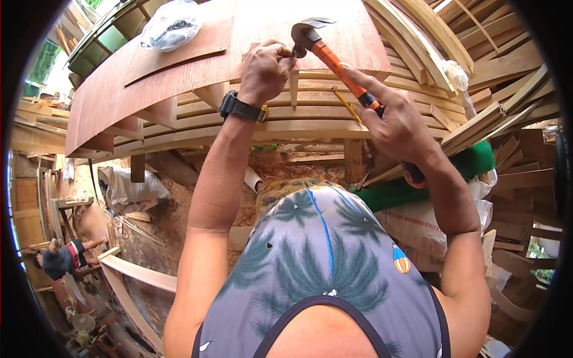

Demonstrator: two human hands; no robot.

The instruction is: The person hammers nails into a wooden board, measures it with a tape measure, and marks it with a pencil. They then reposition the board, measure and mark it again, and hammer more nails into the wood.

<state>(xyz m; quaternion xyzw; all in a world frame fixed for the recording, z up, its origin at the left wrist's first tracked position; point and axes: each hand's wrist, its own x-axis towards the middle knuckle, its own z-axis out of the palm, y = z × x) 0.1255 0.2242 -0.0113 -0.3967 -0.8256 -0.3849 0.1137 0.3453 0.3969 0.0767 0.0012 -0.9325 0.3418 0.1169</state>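
Observation:
My right hand (pixel 397 116) is wrapped round the orange and black handle of a claw hammer (pixel 334 62). The hammer's dark head is beside the fingertips of my left hand (pixel 264 70), over the front edge of a reddish plywood sheet (pixel 268 27). The fingers of my left hand are pinched together; what they hold, if anything, is too small to make out. A black watch (pixel 243 108) is on my left wrist. Below the sheet are curved wooden strips (pixel 322 126) and upright wooden supports. A yellow pencil (pixel 346 104) lies on the strips, left of my right hand.
A clear plastic bag (pixel 172 25) sits on a smaller plywood piece (pixel 179 56). A green roll (pixel 471 162) lies at the right, with stacked boards (pixel 507 62) beyond. A white sack (pixel 132 190) is on the ground. Another person (pixel 61 259) is at the far left.

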